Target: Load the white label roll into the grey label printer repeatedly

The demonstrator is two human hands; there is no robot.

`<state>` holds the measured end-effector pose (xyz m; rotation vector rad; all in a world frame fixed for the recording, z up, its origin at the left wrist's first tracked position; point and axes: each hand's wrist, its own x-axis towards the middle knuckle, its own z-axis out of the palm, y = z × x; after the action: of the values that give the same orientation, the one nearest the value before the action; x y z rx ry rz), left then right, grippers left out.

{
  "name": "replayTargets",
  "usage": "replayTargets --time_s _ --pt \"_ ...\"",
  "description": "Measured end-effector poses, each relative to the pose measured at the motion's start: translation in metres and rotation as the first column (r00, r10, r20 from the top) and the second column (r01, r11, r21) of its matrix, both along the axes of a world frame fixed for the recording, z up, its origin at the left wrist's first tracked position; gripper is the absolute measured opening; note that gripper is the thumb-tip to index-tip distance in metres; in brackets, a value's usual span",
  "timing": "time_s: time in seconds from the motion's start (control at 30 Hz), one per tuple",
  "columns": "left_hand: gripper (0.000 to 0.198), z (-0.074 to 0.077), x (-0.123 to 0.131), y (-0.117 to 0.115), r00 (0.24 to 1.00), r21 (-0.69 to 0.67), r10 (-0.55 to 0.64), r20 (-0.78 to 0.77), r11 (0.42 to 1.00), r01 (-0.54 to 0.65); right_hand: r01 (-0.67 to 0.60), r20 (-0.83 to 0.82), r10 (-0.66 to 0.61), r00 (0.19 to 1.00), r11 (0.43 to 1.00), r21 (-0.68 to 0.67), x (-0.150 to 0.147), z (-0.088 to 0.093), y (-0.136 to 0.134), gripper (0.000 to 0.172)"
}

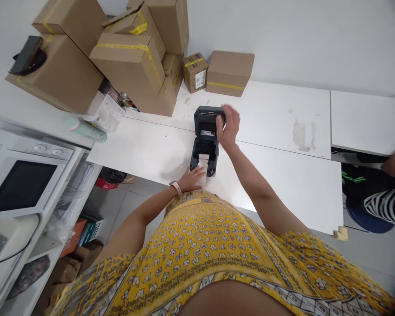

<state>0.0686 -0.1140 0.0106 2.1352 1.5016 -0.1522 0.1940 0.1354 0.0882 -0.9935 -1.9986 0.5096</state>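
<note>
A dark label printer (pixel 193 154) stands on the white table with its lid (pixel 199 120) raised. A strip of white label paper (pixel 202 163) runs out of its front toward my body. My left hand (pixel 191 179) lies flat over that strip at the printer's front edge, fingers spread. At the lid's right edge is my right hand (pixel 229 127), thumb on the near side and fingers curled around the corner. Part of the paper is hidden under my left fingers.
Taped cardboard boxes (pixel 125 57) are stacked at the back left, with a small box (pixel 195 72) and a wider box (pixel 230 72) beside them. A green bottle (pixel 87 129) lies left. A microwave (pixel 26 175) stands further left. Another person's striped sleeve (pixel 388 204) shows at right.
</note>
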Motion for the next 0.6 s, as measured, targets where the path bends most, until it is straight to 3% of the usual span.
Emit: replayTargets --time_s 0.07,0.13,0.2,0.27,0.37,0.47,0.6 --pt "0.076 0.003 0.003 -0.001 1.000 -0.029 0.024 0.018 0.999 -0.023 0.021 -0.039 -0.026 0.999 0.992 -0.128 -0.007 0.021 0.030 0.069" --pt "0.072 0.008 0.006 -0.002 0.997 -0.082 0.066 0.045 0.995 -0.063 -0.042 -0.012 0.041 0.999 0.967 -0.250 -0.011 0.035 0.044 0.078" --pt "0.067 0.012 0.008 -0.003 0.986 -0.150 0.133 0.097 0.982 -0.117 -0.102 0.014 0.110 0.994 0.952 -0.288 -0.009 0.040 0.035 0.081" --pt "0.062 0.016 0.009 -0.006 0.958 -0.234 0.218 0.186 0.957 -0.172 -0.132 0.013 0.139 0.990 0.958 -0.253 0.001 0.034 0.006 0.077" --pt "0.056 0.021 0.009 -0.014 0.851 -0.386 0.369 0.373 0.896 -0.219 -0.190 0.020 0.196 0.980 0.966 -0.174 0.027 0.004 -0.053 0.065" --pt "0.046 0.032 0.011 -0.022 0.764 -0.482 0.440 0.471 0.855 -0.195 -0.252 0.180 0.270 0.946 0.961 -0.115 0.052 -0.044 -0.107 0.055" --pt "0.048 0.056 0.012 -0.021 0.773 -0.579 0.415 0.479 0.811 -0.077 -0.282 0.362 0.310 0.879 0.951 -0.127 0.068 -0.099 -0.151 0.051"
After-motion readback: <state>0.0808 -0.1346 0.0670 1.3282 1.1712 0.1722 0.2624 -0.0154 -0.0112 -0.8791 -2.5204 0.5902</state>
